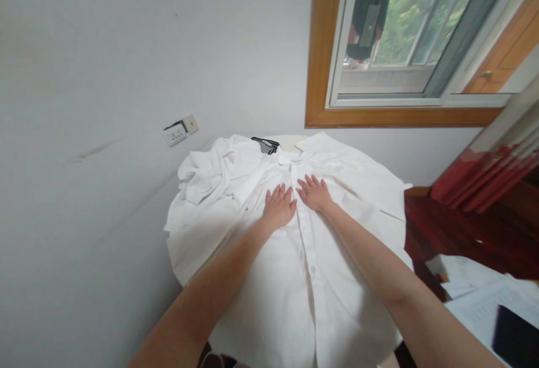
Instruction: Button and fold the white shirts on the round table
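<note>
A white button-up shirt (337, 267) lies spread face up over a small round table (290, 141), collar toward the wall. My left hand (278, 206) rests flat on the shirt's chest, just left of the button placket, fingers stretched out. My right hand (314, 192) lies flat beside it on the right of the placket, fingers spread. The two hands nearly touch. Neither holds anything.
A crumpled heap of white cloth (206, 180) sits at the table's left, with a black-striped item (266, 144) near the collar. A wall socket (180, 130) is on the grey wall. A wood-framed window (404, 48) is above; papers (484, 295) and red fabric (484, 180) lie right.
</note>
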Available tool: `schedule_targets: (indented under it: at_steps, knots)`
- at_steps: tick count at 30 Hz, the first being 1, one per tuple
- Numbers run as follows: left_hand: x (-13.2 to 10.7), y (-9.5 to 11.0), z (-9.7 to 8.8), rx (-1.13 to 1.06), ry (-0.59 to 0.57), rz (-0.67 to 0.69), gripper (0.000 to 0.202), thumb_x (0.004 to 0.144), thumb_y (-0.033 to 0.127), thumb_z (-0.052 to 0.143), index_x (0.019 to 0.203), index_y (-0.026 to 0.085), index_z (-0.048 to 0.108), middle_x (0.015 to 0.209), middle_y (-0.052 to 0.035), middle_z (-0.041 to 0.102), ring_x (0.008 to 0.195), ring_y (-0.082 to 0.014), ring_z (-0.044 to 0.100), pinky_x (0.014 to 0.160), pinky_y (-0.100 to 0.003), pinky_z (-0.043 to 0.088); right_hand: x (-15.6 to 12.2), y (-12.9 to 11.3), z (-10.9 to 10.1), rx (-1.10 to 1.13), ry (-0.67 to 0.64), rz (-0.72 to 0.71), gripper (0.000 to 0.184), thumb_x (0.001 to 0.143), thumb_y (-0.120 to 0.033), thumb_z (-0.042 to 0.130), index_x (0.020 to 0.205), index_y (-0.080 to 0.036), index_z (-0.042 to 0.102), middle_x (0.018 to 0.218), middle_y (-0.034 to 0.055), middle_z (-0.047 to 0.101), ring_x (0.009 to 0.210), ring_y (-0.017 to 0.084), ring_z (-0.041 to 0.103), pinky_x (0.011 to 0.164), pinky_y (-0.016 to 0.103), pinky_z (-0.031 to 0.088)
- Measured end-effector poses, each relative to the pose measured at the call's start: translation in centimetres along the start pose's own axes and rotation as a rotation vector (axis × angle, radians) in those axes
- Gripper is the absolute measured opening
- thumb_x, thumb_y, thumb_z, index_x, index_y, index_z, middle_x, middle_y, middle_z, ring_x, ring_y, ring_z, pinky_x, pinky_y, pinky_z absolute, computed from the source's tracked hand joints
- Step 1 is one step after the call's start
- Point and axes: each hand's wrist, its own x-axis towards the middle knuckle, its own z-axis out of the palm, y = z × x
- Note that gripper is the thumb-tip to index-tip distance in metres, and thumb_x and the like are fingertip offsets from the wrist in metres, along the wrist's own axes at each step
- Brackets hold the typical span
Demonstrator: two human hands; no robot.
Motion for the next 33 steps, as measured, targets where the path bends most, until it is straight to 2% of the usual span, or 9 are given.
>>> schedule_targets:
  at_steps: [7,10,13,17,22,24,27,30,33]
  knots:
    - [-1.7,0.4,-1.1,0.017,-0.021,0.013,0.053,0.096,0.041,0.032,0.140,0.014,0.045,0.150,-0.0167,0.039,0.140,-0.0306,0.033,0.112,-0.054,0.029,-1.6,0.0,0.8,0.009,-0.087,0.005,0.062,0.096,-0.059,0.018,0.150,-0.030,0.029,0.160,0.0077,0.017,0.147,0.029,0.011,0.112,0.059,0.011]
    - [-0.2,0.3,-2.8,0.021,-0.068,0.053,0.043,0.097,0.034,0.032,0.120,0.013,0.061,0.124,-0.0190,0.062,0.121,-0.0304,0.053,0.099,-0.047,0.044,-2.3,-0.2,0.6,0.000,-0.096,0.007,0.062,0.096,-0.059,0.017,0.151,-0.030,0.028,0.160,0.0078,0.017,0.147,0.029,0.010,0.112,0.060,0.010]
    - [2.9,-0.1,-3.5,0.045,-0.008,0.037,0.037,0.096,0.024,0.033,0.105,0.009,0.065,0.099,-0.0191,0.067,0.103,-0.0288,0.062,0.088,-0.040,0.048,-2.8,-0.2,0.6,0.008,-0.106,-0.004,0.062,0.097,-0.058,0.017,0.151,-0.029,0.028,0.160,0.0079,0.017,0.147,0.029,0.010,0.112,0.061,0.009]
    - [5.8,-1.2,-1.7,0.034,0.124,0.013,0.035,0.094,0.019,0.036,0.116,0.008,0.060,0.118,-0.0175,0.063,0.115,-0.0253,0.055,0.099,-0.037,0.043,-3.7,-0.1,0.2,0.009,-0.122,0.002,0.063,0.097,-0.058,0.017,0.151,-0.028,0.028,0.160,0.0073,0.017,0.147,0.029,0.010,0.113,0.060,0.008]
    - [5.3,-2.3,1.2,-0.029,0.089,0.042,0.047,0.096,0.030,0.033,0.136,0.010,0.050,0.145,-0.0129,0.047,0.137,-0.0251,0.038,0.114,-0.041,0.028,-4.3,-0.3,-2.0,0.005,-0.197,-0.020,0.064,0.095,-0.061,0.021,0.148,-0.027,0.034,0.158,0.0105,0.024,0.144,0.033,0.021,0.108,0.061,0.023]
    - [4.8,-2.2,1.5,-0.037,0.073,0.033,0.049,0.096,0.032,0.031,0.139,0.016,0.047,0.149,-0.0097,0.042,0.140,-0.0261,0.032,0.117,-0.047,0.023,-3.5,-0.5,-3.2,-0.012,-0.229,-0.019,0.060,0.096,-0.059,0.024,0.139,-0.026,0.049,0.148,0.0142,0.042,0.135,0.034,0.038,0.101,0.059,0.033]
    - [4.2,-1.7,1.4,-0.052,0.020,-0.002,0.051,0.096,0.034,0.029,0.143,0.022,0.042,0.153,-0.0061,0.036,0.142,-0.0266,0.029,0.116,-0.056,0.019,-1.1,-0.4,-4.5,-0.065,-0.176,-0.001,0.049,0.098,-0.044,0.028,0.115,-0.019,0.067,0.118,0.0177,0.065,0.113,0.032,0.057,0.092,0.049,0.042]
    - [3.5,-1.0,1.0,-0.048,-0.035,-0.010,0.053,0.096,0.036,0.026,0.146,0.022,0.037,0.155,-0.0057,0.031,0.143,-0.0266,0.026,0.114,-0.060,0.019,1.6,0.4,-4.1,-0.080,-0.048,-0.046,0.038,0.096,-0.025,0.035,0.109,-0.015,0.069,0.112,0.0164,0.067,0.110,0.027,0.059,0.089,0.037,0.045]
    - [2.8,-0.5,0.7,-0.021,-0.044,-0.002,0.054,0.096,0.037,0.025,0.146,0.021,0.036,0.155,-0.0062,0.032,0.143,-0.0263,0.026,0.114,-0.059,0.020,3.2,1.6,-2.1,-0.022,-0.005,-0.109,0.035,0.092,-0.017,0.038,0.113,-0.016,0.067,0.117,0.0133,0.066,0.112,0.023,0.057,0.095,0.032,0.042]
